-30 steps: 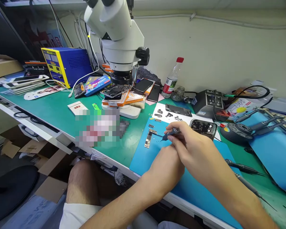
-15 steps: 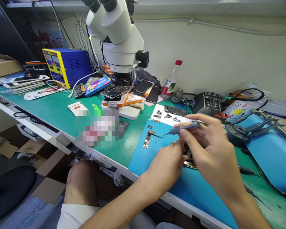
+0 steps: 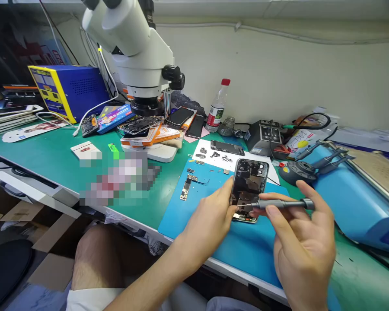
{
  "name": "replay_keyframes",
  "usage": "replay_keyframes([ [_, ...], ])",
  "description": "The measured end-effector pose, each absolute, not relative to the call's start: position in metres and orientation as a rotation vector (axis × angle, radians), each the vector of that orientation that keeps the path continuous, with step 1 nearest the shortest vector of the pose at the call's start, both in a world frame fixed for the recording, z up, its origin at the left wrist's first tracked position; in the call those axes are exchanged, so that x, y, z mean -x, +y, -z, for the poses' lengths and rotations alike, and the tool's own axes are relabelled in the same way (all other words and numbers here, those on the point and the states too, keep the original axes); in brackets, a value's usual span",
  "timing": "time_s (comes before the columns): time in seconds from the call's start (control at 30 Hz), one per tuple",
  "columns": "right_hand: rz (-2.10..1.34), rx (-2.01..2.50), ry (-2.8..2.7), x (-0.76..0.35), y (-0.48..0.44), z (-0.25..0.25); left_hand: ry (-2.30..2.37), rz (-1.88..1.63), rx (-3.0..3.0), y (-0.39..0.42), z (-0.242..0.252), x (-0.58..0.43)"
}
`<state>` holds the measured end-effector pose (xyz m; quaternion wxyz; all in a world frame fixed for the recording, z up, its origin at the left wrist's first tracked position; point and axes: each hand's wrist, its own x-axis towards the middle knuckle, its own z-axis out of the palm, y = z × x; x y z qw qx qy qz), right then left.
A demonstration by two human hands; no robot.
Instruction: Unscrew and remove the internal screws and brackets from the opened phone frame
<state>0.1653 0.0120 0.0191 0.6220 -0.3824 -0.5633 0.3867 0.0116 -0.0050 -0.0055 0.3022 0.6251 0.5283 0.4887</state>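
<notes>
An opened phone body (image 3: 249, 185) with its insides exposed lies on the blue mat (image 3: 246, 246). My left hand (image 3: 210, 216) grips its left edge with thumb and fingers. My right hand (image 3: 303, 246) pinches a grey screwdriver (image 3: 280, 204), held level, with the tip over the phone's lower part. A small logic board (image 3: 186, 189) lies on the mat to the left. Small brackets and parts (image 3: 210, 154) rest on a white sheet behind the phone.
A white microscope (image 3: 134, 52) stands at the back left over stacked phones (image 3: 149, 127). A blue and yellow box (image 3: 65, 88), a plastic bottle (image 3: 216, 108), a soldering station (image 3: 262, 136) and a blue holder (image 3: 353, 194) surround the mat. The table edge runs near my knee.
The phone body has come from the back right to the mat's middle, with my left hand on it. My right hand moved the screwdriver from the logic board to the phone. The view shifted right.
</notes>
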Motion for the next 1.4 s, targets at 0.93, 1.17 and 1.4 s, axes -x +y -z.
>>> replay_keyframes([
  [0.93,-0.803,0.874,-1.478,-0.165,0.003,-0.007,1.359,-1.301,-1.62,-0.008,0.002,-0.012],
  [1.17,-0.781,0.891,-1.491,-0.165,0.004,-0.008,1.379,-1.295,-1.619,-0.008,0.002,-0.012],
  [1.4,-0.772,0.899,-1.485,-0.166,0.003,-0.008,1.383,-1.284,-1.611,-0.008,0.004,-0.012],
])
